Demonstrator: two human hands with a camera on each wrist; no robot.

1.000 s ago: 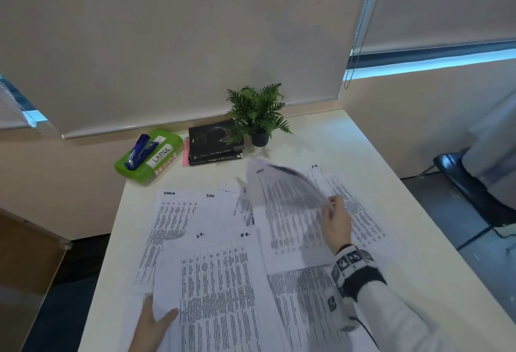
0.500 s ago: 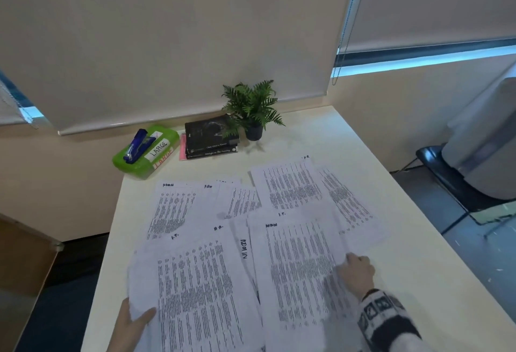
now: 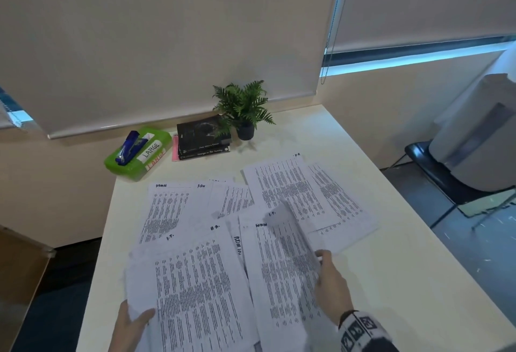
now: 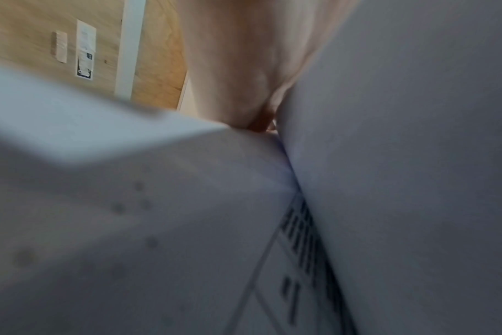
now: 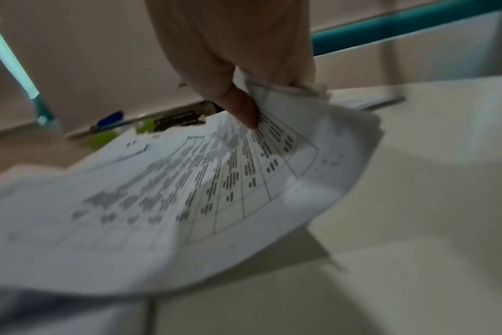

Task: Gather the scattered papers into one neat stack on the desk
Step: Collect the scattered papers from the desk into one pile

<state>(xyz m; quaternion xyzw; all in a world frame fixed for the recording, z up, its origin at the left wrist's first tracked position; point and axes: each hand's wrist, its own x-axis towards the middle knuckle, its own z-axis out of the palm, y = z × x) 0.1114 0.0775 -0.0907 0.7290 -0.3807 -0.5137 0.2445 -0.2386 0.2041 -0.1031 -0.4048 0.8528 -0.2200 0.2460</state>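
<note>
Right hand (image 3: 331, 282) has lifted a sheet (image 3: 296, 237); left hand (image 3: 127, 326) grips papers (image 3: 192, 290).

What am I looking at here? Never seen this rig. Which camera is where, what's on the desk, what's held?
No machine: a person with three cameras, one on the head and one on each wrist. The head view shows a desk covered in scattered printed papers, with a green box, dark books and a potted plant at the back. The right hand pinches a lifted sheet, clearest in the right wrist view. The left hand grips a sheaf of papers at the near edge; its wrist view is blurred.
</note>
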